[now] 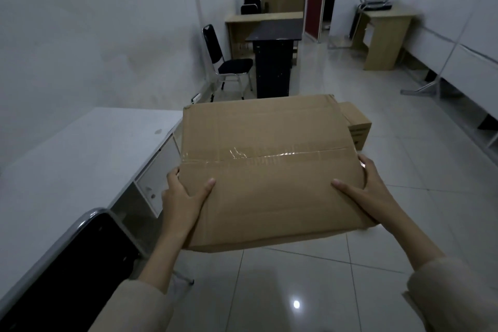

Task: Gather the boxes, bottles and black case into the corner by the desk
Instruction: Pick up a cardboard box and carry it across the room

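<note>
While sweeping from the lower left of the frame: black chair back (67,264) with chrome rim, tucked against the white desk (80,156) filling the left side, likely the desk whose corner is the goal. Just right of the desk edge, left hand (183,197) clamped on the left side of the large cardboard box (266,170), thumb lying flat on the top panel, fingers curled round the edge and out of sight below, presumably to bear the weight. Centre frame, box held level above the tiled floor (296,277), taped seam running across its top, wide enough to need both sides held. Behind its upper right corner, smaller brown box (355,124) partly hidden, whether touching cannot be told. Lower right, right hand (369,183) mirroring the grip, thumb on top, fingers wrapped over the right edge. No bottles or black case in view; judged mid-carry, not yet set down.
</note>
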The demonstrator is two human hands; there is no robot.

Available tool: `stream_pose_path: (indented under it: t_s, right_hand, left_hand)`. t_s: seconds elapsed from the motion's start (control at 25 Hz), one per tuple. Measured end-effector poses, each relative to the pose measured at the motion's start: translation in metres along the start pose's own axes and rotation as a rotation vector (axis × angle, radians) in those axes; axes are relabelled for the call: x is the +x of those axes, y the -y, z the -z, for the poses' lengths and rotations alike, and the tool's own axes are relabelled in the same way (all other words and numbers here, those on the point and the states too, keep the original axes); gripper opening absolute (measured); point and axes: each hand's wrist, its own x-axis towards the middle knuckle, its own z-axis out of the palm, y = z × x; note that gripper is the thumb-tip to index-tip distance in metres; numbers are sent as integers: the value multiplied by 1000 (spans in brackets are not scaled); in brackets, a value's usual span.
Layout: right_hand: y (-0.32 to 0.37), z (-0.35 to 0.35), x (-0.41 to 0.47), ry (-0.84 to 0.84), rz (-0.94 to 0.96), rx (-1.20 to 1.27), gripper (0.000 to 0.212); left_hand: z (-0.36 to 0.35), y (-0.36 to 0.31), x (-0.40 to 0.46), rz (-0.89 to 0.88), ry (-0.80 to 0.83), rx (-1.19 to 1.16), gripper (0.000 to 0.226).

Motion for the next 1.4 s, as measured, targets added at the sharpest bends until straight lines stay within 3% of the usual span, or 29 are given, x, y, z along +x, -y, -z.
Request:
stream_pose_path:
  t_s: [0.12,0.4,0.68,1.12,1.4]
  right_hand:
    - [-13,-14,85,27,16,-31,84]
    - [-10,-11,309,97,48,-56,83]
    - [-1,-41,505,202,77,-131,83]
    - [48,-168,810,348,72,-137,82]
    - [68,-254,957,458,87,-178,83]
  left_hand:
    - [-42,12,74,36,26,23,90]
    - [-159,-3,232,105,-70,-8,80]
    - [-233,4,379,179,-154,-21,80]
    - [-281,34,677,254,-191,-55,83]
    - [-297,65,805,325,-292,-49,75]
